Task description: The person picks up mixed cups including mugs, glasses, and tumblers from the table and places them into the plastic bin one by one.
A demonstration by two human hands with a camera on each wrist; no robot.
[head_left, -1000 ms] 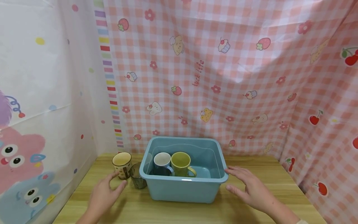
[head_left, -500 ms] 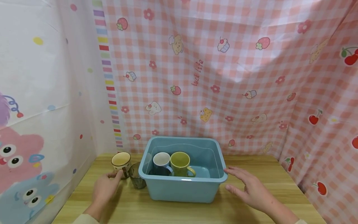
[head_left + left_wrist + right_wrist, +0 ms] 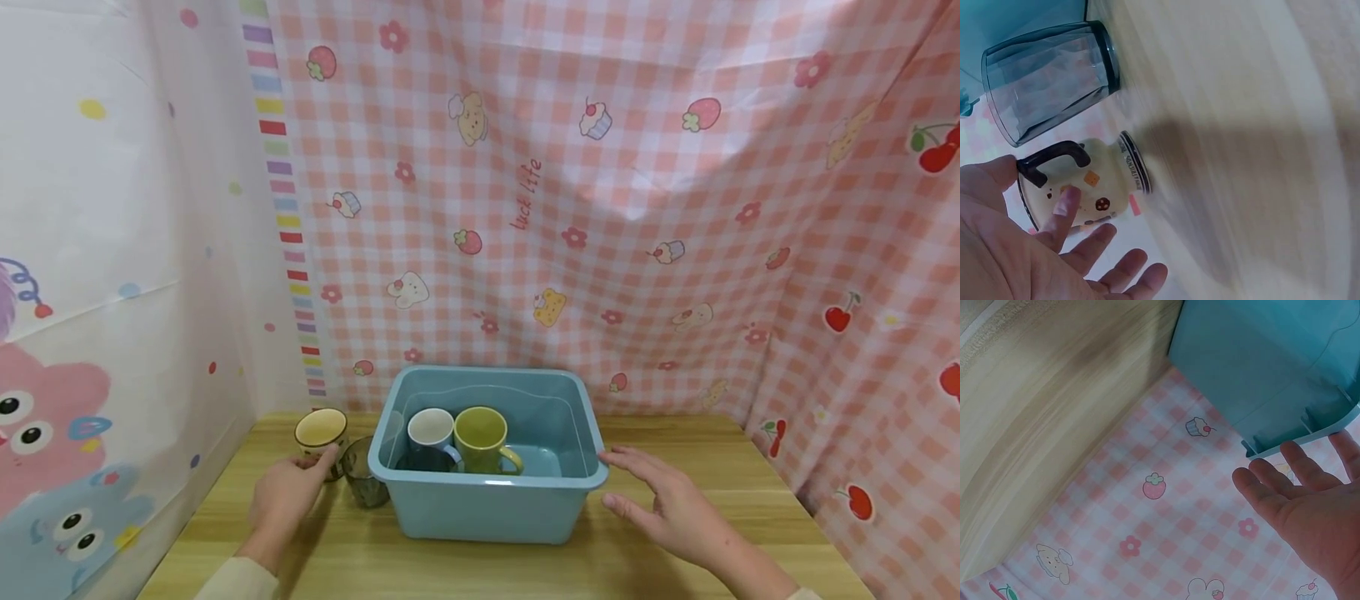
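In the head view my left hand (image 3: 288, 498) is at a cream mug (image 3: 321, 428) with a dark rim. The left wrist view shows the mug's dark handle (image 3: 1054, 159) between the thumb and index finger. The thumb lies close to the handle's top; the other fingers are spread, and firm contact is unclear. Beside the mug stands a grey see-through glass (image 3: 1054, 78). My right hand (image 3: 671, 504) is at the right rim of a blue plastic tub (image 3: 487, 508), fingers extended, fingertips at the rim. Inside the tub stand a white-lined dark mug (image 3: 432, 429) and an olive-green mug (image 3: 481, 432).
The tub stands on a wooden table (image 3: 675, 567), right next to the glass. A pink checked cloth (image 3: 570, 183) hangs behind the table and on the right. A white printed cloth (image 3: 127, 208) hangs on the left.
My left hand has moved forward to the cream mug, its thumb shifting from the near side up to the handle. The right hand stays at the tub's rim. The view has shifted slightly.
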